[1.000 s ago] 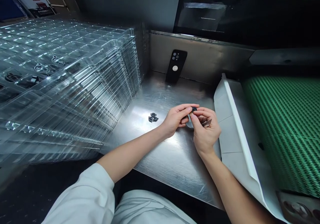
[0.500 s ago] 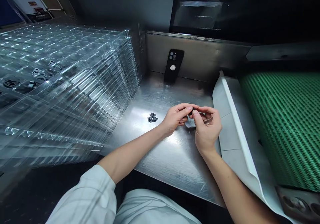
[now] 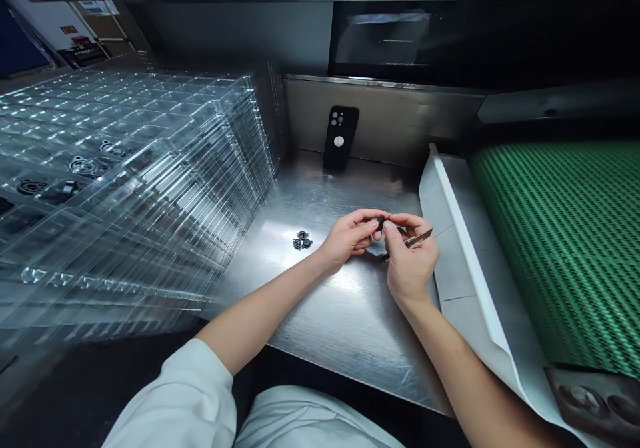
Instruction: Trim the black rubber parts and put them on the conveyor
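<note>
Over the steel work surface (image 3: pixel 320 308), my left hand (image 3: pixel 347 238) pinches a small black plastic part (image 3: pixel 380 223) between thumb and fingertips. My right hand (image 3: pixel 413 255) grips the same part from the other side with thumb and forefinger. Across the right palm lies a slim metal tool (image 3: pixel 419 238) with a pointed, blade-like end; whether it is a knife or tweezers I cannot tell. To the left of my hands, three small round black plastic parts (image 3: pixel 303 241) rest close together on the steel. The held part's far side is hidden by my fingers.
A tall stack of clear plastic trays (image 3: pixel 200 168) stands on the left, with several black parts (image 3: pixel 83 166) in the top one. A black phone (image 3: pixel 341 135) leans on the back wall. On the right, a white sheet (image 3: pixel 450 235) borders a green mesh conveyor belt (image 3: pixel 560 248).
The view has tilted up slightly. My fingers have turned the small black part a little, and more of the metal tool shows in my right hand. Both hands stay together.
</note>
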Action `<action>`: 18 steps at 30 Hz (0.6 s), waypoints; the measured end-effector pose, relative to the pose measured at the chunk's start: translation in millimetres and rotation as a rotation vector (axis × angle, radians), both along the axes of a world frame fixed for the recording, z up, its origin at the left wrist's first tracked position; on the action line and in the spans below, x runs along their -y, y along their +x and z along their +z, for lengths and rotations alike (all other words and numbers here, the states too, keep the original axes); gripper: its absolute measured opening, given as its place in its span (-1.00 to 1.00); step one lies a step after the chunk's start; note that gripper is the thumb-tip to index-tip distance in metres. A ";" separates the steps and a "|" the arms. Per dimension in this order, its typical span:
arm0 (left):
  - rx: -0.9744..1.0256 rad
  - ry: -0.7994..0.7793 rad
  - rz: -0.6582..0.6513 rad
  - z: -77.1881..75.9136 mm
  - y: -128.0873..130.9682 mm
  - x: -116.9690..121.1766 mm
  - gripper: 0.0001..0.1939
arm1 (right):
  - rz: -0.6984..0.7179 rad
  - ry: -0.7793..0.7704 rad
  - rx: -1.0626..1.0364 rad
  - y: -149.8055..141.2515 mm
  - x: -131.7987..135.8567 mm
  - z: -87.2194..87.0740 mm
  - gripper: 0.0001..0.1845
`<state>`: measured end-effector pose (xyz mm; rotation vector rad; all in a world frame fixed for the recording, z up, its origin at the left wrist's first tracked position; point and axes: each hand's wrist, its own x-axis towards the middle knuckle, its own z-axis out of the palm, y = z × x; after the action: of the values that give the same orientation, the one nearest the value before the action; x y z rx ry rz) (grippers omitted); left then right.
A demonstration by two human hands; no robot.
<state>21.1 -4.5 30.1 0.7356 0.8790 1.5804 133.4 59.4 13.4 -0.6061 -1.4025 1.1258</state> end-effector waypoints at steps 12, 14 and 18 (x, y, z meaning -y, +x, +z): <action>-0.070 0.031 -0.044 1.3 -8.5 -0.4 -0.55 | 0.030 -0.063 0.004 0.0 2.1 2.5 -0.72; -0.044 0.043 -0.024 1.6 -9.4 -0.4 -0.55 | -0.005 -0.065 0.046 1.5 0.9 0.9 -0.71; -0.001 0.053 0.053 4.0 -11.3 -0.4 -0.55 | -0.024 -0.026 0.162 4.3 -2.7 -4.8 -0.66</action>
<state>9.8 -4.1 34.1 0.7561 0.8657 1.6561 137.6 62.1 8.7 -0.7448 -1.5161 1.0969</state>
